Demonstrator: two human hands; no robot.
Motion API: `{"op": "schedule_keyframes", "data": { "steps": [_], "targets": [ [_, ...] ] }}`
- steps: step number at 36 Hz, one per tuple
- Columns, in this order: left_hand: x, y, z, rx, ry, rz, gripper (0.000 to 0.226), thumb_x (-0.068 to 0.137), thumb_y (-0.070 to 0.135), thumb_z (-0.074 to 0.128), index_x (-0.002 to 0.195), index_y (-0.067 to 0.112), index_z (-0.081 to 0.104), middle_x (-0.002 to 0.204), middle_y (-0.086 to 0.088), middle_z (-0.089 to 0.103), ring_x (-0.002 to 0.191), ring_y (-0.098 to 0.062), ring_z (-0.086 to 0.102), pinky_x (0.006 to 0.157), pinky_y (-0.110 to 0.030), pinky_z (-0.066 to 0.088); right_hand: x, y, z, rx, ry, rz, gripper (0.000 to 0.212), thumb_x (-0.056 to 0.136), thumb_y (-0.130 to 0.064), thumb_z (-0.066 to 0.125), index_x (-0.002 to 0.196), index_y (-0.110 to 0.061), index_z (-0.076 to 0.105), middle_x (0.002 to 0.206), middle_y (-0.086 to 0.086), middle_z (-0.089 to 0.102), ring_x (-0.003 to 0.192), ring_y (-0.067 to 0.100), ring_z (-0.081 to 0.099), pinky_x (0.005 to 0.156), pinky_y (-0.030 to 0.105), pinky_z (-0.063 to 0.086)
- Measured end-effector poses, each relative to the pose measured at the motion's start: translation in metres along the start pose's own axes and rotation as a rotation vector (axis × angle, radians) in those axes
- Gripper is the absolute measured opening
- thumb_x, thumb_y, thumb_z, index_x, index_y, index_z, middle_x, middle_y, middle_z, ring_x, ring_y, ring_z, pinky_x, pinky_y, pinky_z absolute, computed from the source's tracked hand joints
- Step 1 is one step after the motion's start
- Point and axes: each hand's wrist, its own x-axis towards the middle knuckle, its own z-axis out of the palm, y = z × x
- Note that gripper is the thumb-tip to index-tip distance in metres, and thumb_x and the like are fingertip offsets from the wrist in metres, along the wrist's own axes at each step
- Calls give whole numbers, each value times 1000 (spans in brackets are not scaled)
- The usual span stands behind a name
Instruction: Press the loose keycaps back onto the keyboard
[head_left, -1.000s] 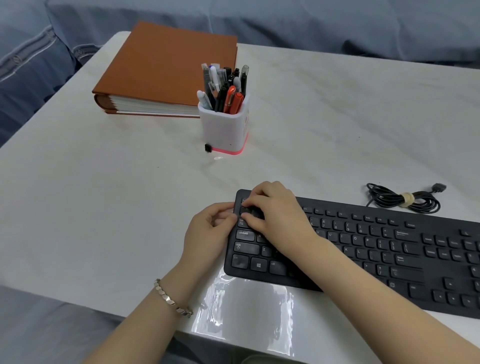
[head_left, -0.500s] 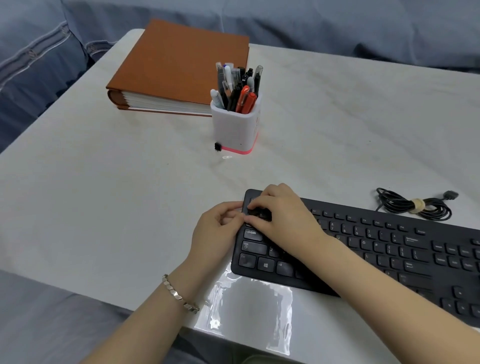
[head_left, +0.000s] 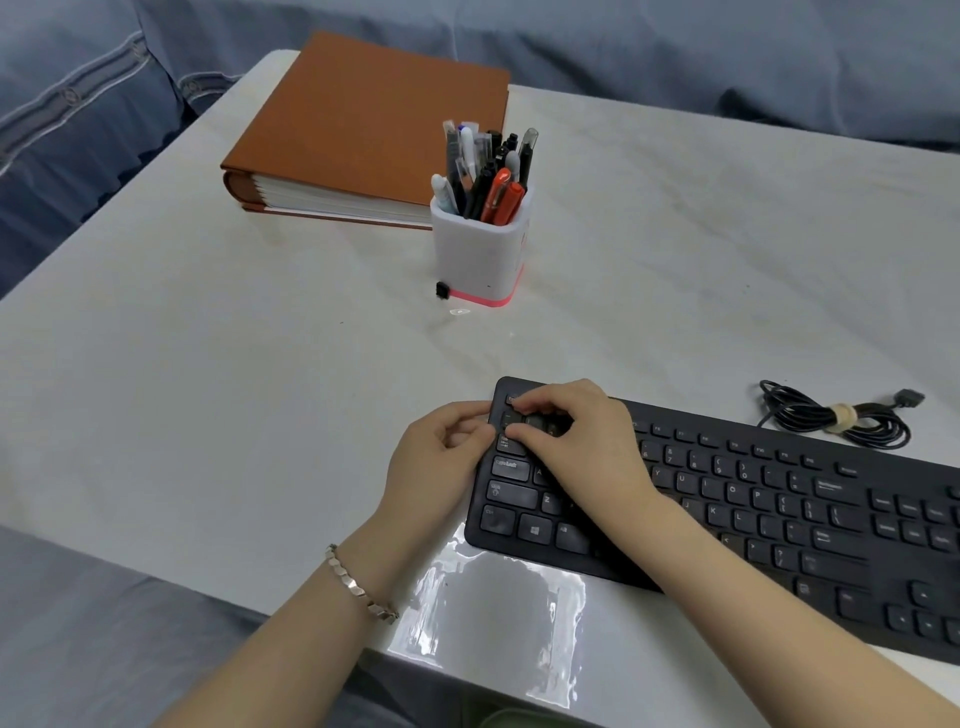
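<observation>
Little changed: right hand (head_left: 582, 447) and left hand (head_left: 436, 462) stayed at the far-left corner of the keyboard (head_left: 779, 499), near the worktop's (head_left: 208, 389) near edge. Right fingers curled down on the top rows, left curled against its side. Keycap hidden, so can't tell what either pinched; seating probably unfinished.

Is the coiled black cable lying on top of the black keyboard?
No, the coiled black cable lies on the white table, beyond the far edge of the black keyboard.
</observation>
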Motion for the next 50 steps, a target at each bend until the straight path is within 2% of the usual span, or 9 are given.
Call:
{"op": "schedule_keyframes", "data": {
  "steps": [12, 15, 21, 27, 30, 34, 40, 46, 50],
  "targets": [
    [4, 2, 0, -6, 6, -54, 24, 89, 0, 56, 91, 19, 71, 76, 5, 73, 69, -4, 67, 66, -14, 51, -5, -1, 7, -22, 63, 31, 15, 75, -17, 74, 90, -19, 74, 83, -11, 57, 86, 2, 49, 76, -6, 26],
    [6, 3, 1, -8, 13, -76, 24, 88, 1, 57, 86, 21, 70, 71, 5, 72, 67, -5, 67, 69, -18, 53, -7, 1, 8, 18, 111, 16, 13, 73, -15, 75, 86, -17, 74, 78, -14, 55, 84, 2, 49, 76, -4, 27],
    [11, 2, 1, -1, 24, -89, 11, 87, 7, 63, 88, 16, 70, 64, 9, 70, 59, 0, 63, 61, -13, 50, -10, 6, 13, 13, 130, -38, 12, 73, -15, 76, 84, -17, 75, 81, 1, 64, 82, 1, 47, 78, -1, 30],
    [17, 9, 5, 22, 2, -82, 15, 79, 8, 74, 93, 3, 71, 78, -12, 73, 68, -16, 69, 69, -28, 56, -15, 9, 7, -27, 38, -57, 22, 79, -17, 71, 100, -22, 72, 88, -3, 50, 83, 5, 47, 77, 3, 32],
    [18, 7, 5, 76, 21, -72, 17, 79, 10, 74, 94, 3, 70, 77, -11, 73, 69, -15, 69, 68, -24, 55, -21, 12, 3, -48, -43, -78, 36, 82, -17, 68, 118, -22, 62, 103, 0, 52, 98, 12, 52, 91, 14, 36],
    [19, 8, 8, 92, 46, -74, 13, 80, 6, 72, 92, 0, 69, 67, -4, 70, 55, -6, 64, 53, -14, 48, -23, 16, -11, -41, -164, -130, 49, 86, -13, 62, 132, -17, 47, 124, -2, 56, 116, 4, 40, 95, 1, 21],
    [17, 5, 8, 210, 72, -32, 10, 80, 11, 74, 88, 8, 69, 72, -2, 71, 58, -1, 64, 58, -10, 48, -11, 38, -37, -267, 79, -84, 35, 86, -20, 59, 118, -6, 59, 122, 10, 60, 115, 29, 52, 99, 37, 35],
    [21, 7, 11, 293, 94, -60, 10, 79, 15, 75, 76, 18, 66, 75, 1, 70, 65, -8, 64, 68, -18, 50, -13, 58, -41, -441, 22, -19, 50, 90, -43, 38, 118, -9, 61, 111, 5, 66, 107, 25, 57, 96, 36, 35],
    [20, 6, 14, 407, 119, -3, 18, 80, 16, 73, 71, 26, 61, 69, 9, 65, 67, -2, 62, 68, -16, 47, -12, 60, -38, -437, 51, -17, 50, 87, -41, 37, 116, -10, 63, 110, 3, 67, 106, 23, 58, 96, 35, 33]
  ]
}}
